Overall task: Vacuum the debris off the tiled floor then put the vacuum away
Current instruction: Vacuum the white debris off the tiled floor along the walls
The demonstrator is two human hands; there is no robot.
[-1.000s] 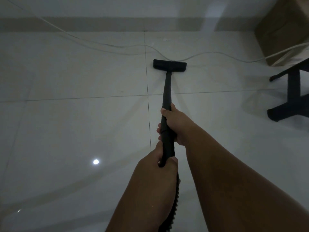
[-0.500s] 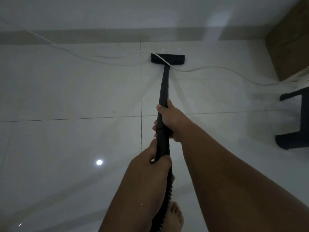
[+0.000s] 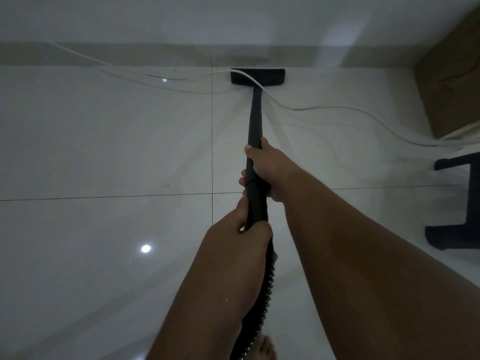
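I hold a black vacuum wand (image 3: 255, 118) with both hands. My right hand (image 3: 270, 172) grips the tube higher up; my left hand (image 3: 244, 235) grips its lower end where the ribbed hose (image 3: 265, 294) begins. The flat black floor nozzle (image 3: 258, 76) rests on the glossy white tiled floor (image 3: 104, 152) right by the skirting of the far wall. A white cable (image 3: 324, 110) lies across the nozzle and wand. No debris shows clearly in the dim light.
A brown cardboard box (image 3: 452, 81) stands at the right by the wall. A dark furniture leg and foot (image 3: 465, 203) sits at the right edge. My bare foot (image 3: 265, 349) shows at the bottom. A ceiling light reflects on the tile (image 3: 146, 248).
The nozzle has been pushed forward from the mid-floor up to the wall skirting, passing under the white cable. I have stepped forward; the box and furniture leg shifted right in view.
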